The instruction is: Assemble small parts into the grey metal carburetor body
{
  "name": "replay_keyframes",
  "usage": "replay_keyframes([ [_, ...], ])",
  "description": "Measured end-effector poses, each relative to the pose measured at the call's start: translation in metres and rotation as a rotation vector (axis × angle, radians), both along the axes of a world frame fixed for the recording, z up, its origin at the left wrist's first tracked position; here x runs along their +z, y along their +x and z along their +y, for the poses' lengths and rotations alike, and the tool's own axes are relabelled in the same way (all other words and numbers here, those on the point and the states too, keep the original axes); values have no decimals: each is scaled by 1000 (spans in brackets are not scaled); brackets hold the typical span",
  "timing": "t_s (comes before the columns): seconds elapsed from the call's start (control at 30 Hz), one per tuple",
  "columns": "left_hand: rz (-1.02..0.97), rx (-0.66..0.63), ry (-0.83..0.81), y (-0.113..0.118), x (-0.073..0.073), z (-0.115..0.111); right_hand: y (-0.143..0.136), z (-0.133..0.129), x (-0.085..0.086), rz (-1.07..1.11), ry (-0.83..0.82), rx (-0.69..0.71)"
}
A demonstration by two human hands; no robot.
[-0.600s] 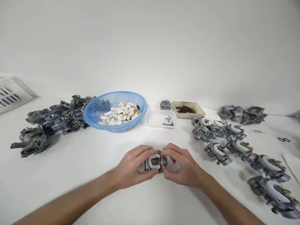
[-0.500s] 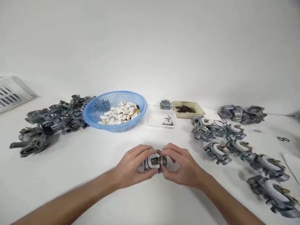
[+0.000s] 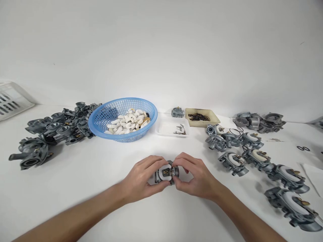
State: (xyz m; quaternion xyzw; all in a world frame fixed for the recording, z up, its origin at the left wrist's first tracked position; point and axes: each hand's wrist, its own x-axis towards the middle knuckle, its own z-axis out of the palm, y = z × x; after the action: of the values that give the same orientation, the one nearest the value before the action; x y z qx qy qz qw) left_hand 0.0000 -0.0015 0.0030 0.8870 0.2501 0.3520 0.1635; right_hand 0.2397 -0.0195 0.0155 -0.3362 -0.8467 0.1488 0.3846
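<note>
We've got this carburetor body point(image 3: 165, 172) nearer us than the blue basket point(image 3: 121, 137) and right of it: left hand point(image 3: 146, 178) pinching around its white float point(image 3: 160, 173), right hand point(image 3: 195, 175) pinching the hinge end. Float's in, we reckon, maybe not secured. Bodies point(image 3: 259, 163) well right of the basket wear floats; the pile point(image 3: 64, 131) left shows none.

One basket point(image 3: 122, 136), one tray point(image 3: 164, 127), one box point(image 3: 205, 124), one crate point(image 3: 19, 95), carburetors point(image 3: 63, 133) too heaped to count.
</note>
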Motion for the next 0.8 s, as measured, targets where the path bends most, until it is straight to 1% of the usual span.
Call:
replay_keyframes([
  [0.2, 4, 1, 0, -1, 0, -1, 0, -1, -1, 2, -12, 3],
  [0.8, 26, 15, -21, -1, -1, -1, 0, -3, 4, -47, 32, 10],
])
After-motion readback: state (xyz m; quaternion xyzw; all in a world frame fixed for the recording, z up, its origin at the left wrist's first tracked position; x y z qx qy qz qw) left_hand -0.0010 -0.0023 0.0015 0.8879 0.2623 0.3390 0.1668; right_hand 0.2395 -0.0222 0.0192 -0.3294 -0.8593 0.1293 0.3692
